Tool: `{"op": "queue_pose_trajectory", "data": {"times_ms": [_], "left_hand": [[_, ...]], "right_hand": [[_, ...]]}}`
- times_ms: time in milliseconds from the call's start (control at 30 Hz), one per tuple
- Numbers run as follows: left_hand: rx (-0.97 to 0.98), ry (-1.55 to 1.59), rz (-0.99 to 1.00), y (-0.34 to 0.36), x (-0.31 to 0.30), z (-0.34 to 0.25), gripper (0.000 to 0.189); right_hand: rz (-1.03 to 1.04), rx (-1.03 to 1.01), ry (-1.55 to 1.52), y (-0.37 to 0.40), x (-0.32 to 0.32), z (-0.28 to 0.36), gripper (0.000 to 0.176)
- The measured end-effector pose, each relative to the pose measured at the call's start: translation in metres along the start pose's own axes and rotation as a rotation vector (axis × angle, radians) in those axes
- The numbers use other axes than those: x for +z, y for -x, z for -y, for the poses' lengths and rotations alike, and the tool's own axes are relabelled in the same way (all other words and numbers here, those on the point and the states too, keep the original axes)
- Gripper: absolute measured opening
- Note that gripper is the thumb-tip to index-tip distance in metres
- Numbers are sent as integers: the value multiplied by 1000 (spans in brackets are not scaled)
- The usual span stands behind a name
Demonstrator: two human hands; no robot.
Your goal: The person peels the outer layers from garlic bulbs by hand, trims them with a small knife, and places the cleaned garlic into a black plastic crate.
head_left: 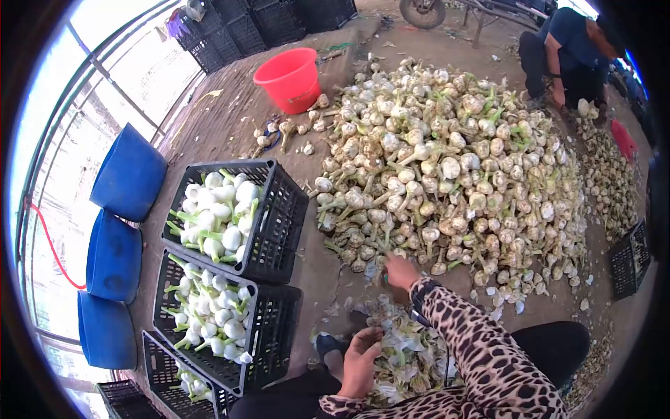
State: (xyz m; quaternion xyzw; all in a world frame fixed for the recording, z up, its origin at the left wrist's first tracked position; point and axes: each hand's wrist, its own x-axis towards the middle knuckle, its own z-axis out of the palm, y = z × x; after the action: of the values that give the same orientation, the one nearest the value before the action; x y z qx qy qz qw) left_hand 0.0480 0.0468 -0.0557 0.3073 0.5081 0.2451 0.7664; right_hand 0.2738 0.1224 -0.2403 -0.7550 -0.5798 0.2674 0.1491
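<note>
My right hand (pixel 403 270) reaches to the near edge of a large heap of garlic bulbs (pixel 447 167), whose skins are dirty and stems short. Its fingers point down among the bulbs and are partly hidden, so whether they grip one cannot be told. My left hand (pixel 359 363) hovers lower down near my knee, fingers loosely curled with the thumb apart and nothing visible in them. Below both hands, peeled skins and leaf scraps (pixel 408 359) lie in a pile between my legs.
Black crates of clean white garlic (pixel 216 213) stand at my left, with blue tubs (pixel 115 258) beyond them. A red bucket (pixel 289 80) is behind the heap. Another person (pixel 572 56) crouches at the far right. A black crate (pixel 629 260) sits at the right edge.
</note>
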Motion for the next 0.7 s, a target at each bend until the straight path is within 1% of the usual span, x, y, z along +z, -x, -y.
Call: {"op": "queue_pose_trajectory", "data": {"times_ms": [67, 100, 200, 233, 300, 333, 367, 433, 467, 500, 533, 567, 600, 633, 667, 700], "left_hand": [[-29, -5, 1, -1, -1, 3, 33], [-46, -2, 22, -1, -2, 2, 36], [5, 28, 8, 4, 1, -2, 41], [31, 47, 42, 2, -5, 3, 44], [-77, 108, -1, 5, 1, -3, 44], [-132, 134, -23, 8, 1, -5, 45], [-186, 214, 106, 6, -7, 0, 48], [-204, 322, 316, 18, 0, -11, 40], [-212, 372, 430, 22, 5, -17, 37], [-125, 363, 502, 26, 7, -19, 38], [-63, 321, 454, 34, 11, -20, 39], [1, 280, 407, 42, 15, -21, 40], [66, 240, 358, 50, 19, -23, 41], [106, 252, 349, 58, 22, -25, 46], [220, 133, 383, 59, 22, -21, 47], [336, 16, 416, 59, 23, -17, 49]], "right_hand": [[161, 116, -67, -6, -2, 2, 19], [108, 155, -96, -5, -1, 0, 20], [-54, 43, -533, 9, -16, -11, 21], [82, 185, -902, 33, -48, 6, 23], [109, 185, -1202, 84, -99, 47, 24], [120, 185, -1356, 106, -114, 62, 24], [148, 127, -1422, 123, -122, 71, 23], [194, 5, -1556, 157, -133, 87, 20], [167, -18, -1604, 173, -141, 97, 18], [138, -43, -1648, 187, -150, 106, 18], [107, -69, -1691, 199, -155, 112, 20], [43, -55, -1637, 206, -152, 111, 16], [-15, 36, -1617, 216, -147, 113, 17], [-72, 128, -1599, 226, -140, 117, 17], [-127, 222, -1582, 234, -135, 122, 18], [-87, 291, -1600, 243, -138, 132, 23]]}}
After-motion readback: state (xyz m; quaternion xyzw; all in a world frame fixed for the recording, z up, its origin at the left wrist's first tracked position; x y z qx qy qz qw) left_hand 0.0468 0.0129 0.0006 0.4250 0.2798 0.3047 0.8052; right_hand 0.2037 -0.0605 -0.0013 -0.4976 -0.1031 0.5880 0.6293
